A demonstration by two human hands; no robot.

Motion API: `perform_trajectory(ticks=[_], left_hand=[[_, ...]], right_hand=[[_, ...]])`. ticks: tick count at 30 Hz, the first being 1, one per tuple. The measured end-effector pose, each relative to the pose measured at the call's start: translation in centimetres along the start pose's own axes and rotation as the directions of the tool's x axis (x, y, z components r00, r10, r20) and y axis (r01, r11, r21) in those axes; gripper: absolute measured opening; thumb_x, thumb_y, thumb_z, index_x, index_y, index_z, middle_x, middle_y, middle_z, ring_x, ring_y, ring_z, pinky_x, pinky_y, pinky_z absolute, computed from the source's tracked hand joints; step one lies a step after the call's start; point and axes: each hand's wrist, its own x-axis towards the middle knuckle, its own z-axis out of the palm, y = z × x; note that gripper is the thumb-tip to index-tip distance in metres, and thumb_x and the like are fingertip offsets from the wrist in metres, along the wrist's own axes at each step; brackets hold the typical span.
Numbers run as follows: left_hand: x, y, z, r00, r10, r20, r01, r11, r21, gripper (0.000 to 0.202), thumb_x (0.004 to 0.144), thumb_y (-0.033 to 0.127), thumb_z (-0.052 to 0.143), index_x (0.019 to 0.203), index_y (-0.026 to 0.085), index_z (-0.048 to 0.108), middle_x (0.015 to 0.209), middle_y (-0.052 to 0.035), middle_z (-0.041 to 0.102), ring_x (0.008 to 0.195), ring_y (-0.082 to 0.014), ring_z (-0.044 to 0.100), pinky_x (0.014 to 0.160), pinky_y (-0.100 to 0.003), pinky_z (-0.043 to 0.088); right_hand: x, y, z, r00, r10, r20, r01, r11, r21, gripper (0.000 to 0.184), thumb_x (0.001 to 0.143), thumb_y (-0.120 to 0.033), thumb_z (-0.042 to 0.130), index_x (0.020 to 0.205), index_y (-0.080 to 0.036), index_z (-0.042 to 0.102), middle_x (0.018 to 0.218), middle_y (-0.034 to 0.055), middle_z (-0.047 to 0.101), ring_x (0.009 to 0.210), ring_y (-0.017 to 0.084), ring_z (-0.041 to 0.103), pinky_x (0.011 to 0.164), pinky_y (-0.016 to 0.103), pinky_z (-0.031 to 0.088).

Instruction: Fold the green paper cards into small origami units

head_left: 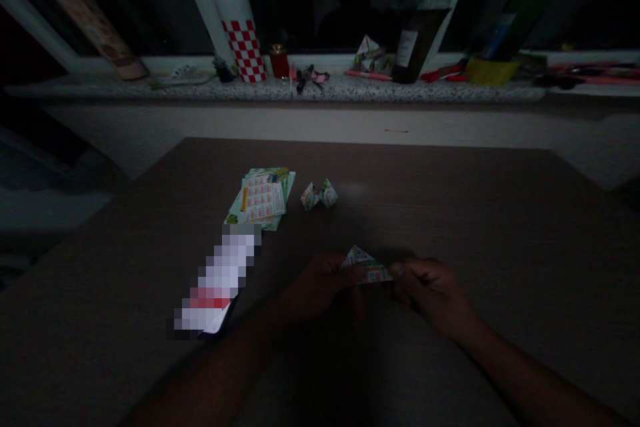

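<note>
A piece of printed paper [369, 268], folded into a triangle with its peak upward, is held between my two hands above the table. My left hand [333, 280] pinches its left side, thumb across the front and a finger pointing down below. At the paper's right corner, the thumb and fingertips of my right hand [430, 287] are closed on it. Beyond the hands stand two small folded paper pieces [319, 195], side by side. A loose stack of printed paper slips [260, 199] lies to their left.
A phone [217, 283] with a lit, blurred screen lies left of my left forearm on the wooden table [475, 207]. Behind, the stone windowsill [200, 93] carries a checkered bottle [245, 47], a red jar [279, 61], a dark cup [415, 43] and another folded paper piece [369, 53].
</note>
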Motion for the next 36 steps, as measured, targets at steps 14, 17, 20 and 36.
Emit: perform_trajectory(ticks=[14, 17, 20, 36], left_hand=[[0.1, -0.1, -0.4, 0.999, -0.020, -0.031, 0.018, 0.998, -0.053, 0.041, 0.085, 0.045, 0.054, 0.067, 0.010, 0.064, 0.050, -0.0034, 0.064, 0.048, -0.0123, 0.058, 0.052, -0.022, 0.042], [0.2, -0.1, -0.3, 1.000, -0.019, -0.025, 0.016, 0.996, -0.091, 0.039, 0.085, 0.046, 0.054, 0.073, 0.009, 0.063, 0.055, -0.0052, 0.066, 0.048, -0.0139, 0.060, 0.050, -0.023, 0.045], [0.2, 0.3, -0.2, 0.996, 0.015, -0.087, -0.020, 0.998, -0.063, 0.038, 0.088, 0.045, 0.051, 0.091, 0.009, 0.063, 0.069, -0.0073, 0.070, 0.053, -0.0151, 0.064, 0.055, -0.026, 0.049], [-0.8, 1.4, -0.5, 0.712, 0.595, -0.373, -0.120, 0.627, 0.770, 0.013, 0.081, 0.021, 0.062, 0.093, 0.019, 0.067, 0.093, -0.0023, 0.067, 0.086, -0.0156, 0.062, 0.078, -0.028, 0.049]], right_hand=[[0.2, -0.5, -0.6, 0.895, -0.442, -0.061, 0.406, 0.862, -0.304, 0.018, 0.081, -0.013, 0.066, 0.096, -0.020, 0.071, 0.083, 0.0051, 0.073, 0.071, 0.016, 0.069, 0.062, 0.026, 0.056], [0.2, -0.5, -0.7, 0.911, -0.409, -0.049, 0.380, 0.879, -0.287, 0.017, 0.081, -0.013, 0.065, 0.095, -0.020, 0.073, 0.083, 0.0056, 0.073, 0.070, 0.017, 0.069, 0.061, 0.026, 0.057], [0.1, -0.2, -0.9, 0.927, -0.365, -0.081, 0.327, 0.897, -0.299, 0.017, 0.081, -0.015, 0.065, 0.095, -0.021, 0.074, 0.085, 0.0058, 0.074, 0.071, 0.018, 0.070, 0.062, 0.027, 0.058], [0.2, 0.1, -1.2, 0.904, -0.312, -0.294, 0.196, 0.910, -0.364, 0.013, 0.080, -0.022, 0.068, 0.090, -0.022, 0.076, 0.083, 0.0035, 0.075, 0.070, 0.018, 0.070, 0.060, 0.028, 0.058]])
